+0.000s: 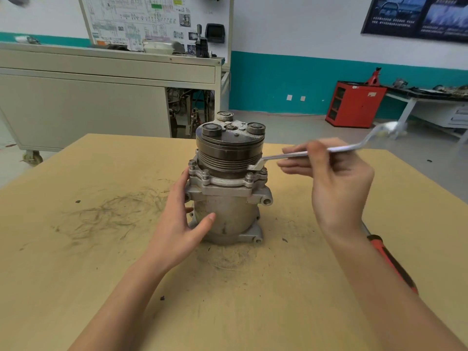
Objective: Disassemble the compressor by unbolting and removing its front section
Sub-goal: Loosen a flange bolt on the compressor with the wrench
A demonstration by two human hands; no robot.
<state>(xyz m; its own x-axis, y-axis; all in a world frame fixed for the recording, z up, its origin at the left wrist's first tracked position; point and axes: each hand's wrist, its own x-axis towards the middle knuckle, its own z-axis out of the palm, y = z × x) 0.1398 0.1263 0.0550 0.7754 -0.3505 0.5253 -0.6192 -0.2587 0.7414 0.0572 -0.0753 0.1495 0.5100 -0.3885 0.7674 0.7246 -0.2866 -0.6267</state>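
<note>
- Head view: your left hand [182, 224] grips the compressor [229, 198] from its left side. The thumb lies across the front of the grey body and the fingers reach round the left side, below the flange.
- Your right hand [336, 183] holds the wrench [291, 155] by its shank, fingers closed narrowly over it and pointing toward the compressor.
- The wrench's near end sits on a bolt [263, 171] at the right of the flange, just under the pulley [229, 150]. Its far end is blurred.
- The compressor stands upright, pulley end up, at the middle of the bench [76, 249], nearer the far edge.
- A red-handled tool [390, 262] lies by the right edge, partly hidden behind your right forearm.
- Beyond the bench, a red cabinet [354, 105] stands on the floor against the wall.
</note>
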